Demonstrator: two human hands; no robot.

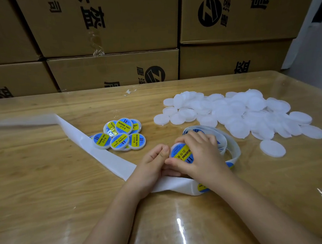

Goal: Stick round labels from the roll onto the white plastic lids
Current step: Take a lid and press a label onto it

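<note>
Left hand (155,160): forearm enters from the lower edge, fingers curled under, thumb tip set against the left rim of the held lid (180,152). Right hand (200,153): arched over the same lid from the right, fingers bent across its far edge, thumb along its near edge; both hands meet on it and grip it. Held lid: round white plastic, its top faced with a glossy blue label crossed by a yellow band with black print. Label roll (232,147): loose coil of white backing carrying blue discs, just behind the right hand. Backing strip (101,150): smooth flat white ribbon running from under the hands away to the left. Labelled lids (122,134): small overlapping cluster, left of centre. Blank lids (247,114): large heap of translucent white discs, right. Table (46,187): pale wood grain under shiny clear film. Cardboard boxes (102,30): brown, printed black, stacked behind.
</note>
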